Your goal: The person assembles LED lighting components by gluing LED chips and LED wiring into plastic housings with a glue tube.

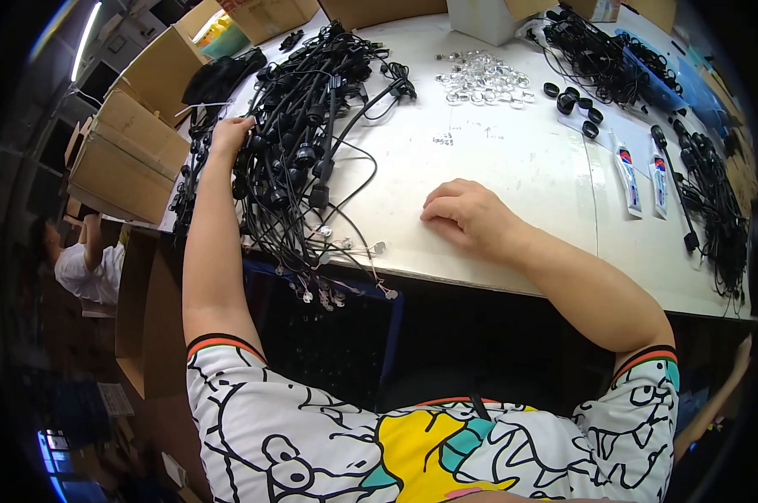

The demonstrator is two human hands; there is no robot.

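A large heap of black cables point(299, 142) with dark plastic heads lies on the left of the white table point(513, 168). My left hand point(231, 134) reaches into its left side, fingers closed together; what they hold is hidden among the cables. My right hand point(471, 216) rests on the tabletop near the front edge, fingers loosely curled, with nothing visible in them. Thin wire ends with small silvery tips point(333, 243) hang from the heap over the front edge. Beyond my right hand lies a cluster of clear, round lens-like pieces point(484, 77).
Several black rings point(566, 102) and two white tubes point(627, 178) lie to the right. More black cables point(714, 193) line the right edge, near a blue tray point(651, 75). Cardboard boxes point(132, 151) stand left. A person in white point(90, 264) is at the far left.
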